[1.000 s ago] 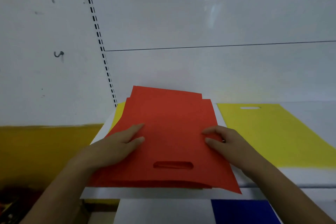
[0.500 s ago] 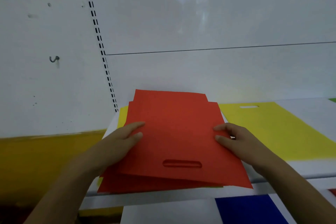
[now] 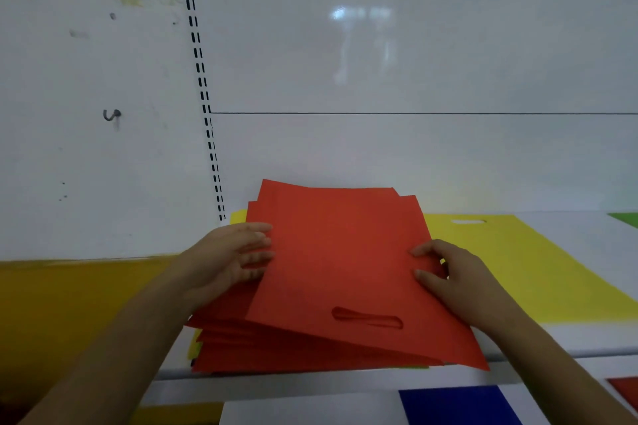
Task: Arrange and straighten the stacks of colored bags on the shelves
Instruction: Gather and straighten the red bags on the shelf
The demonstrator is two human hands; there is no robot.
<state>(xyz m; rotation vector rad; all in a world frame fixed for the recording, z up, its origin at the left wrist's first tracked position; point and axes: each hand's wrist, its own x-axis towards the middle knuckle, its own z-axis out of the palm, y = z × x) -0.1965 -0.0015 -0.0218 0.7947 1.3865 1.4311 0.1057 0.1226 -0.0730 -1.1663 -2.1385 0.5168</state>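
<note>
With the left hand (image 3: 229, 257) flat-fingered and the right hand (image 3: 448, 278) pinching, the fanned red bag stack (image 3: 331, 272) at lower centre could be slid off the shelf edge (image 3: 345, 379) by uneven pressure.

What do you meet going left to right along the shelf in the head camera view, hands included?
Left hand → red bag stack → right hand → yellow bag → green bag at the far right edge.
</note>
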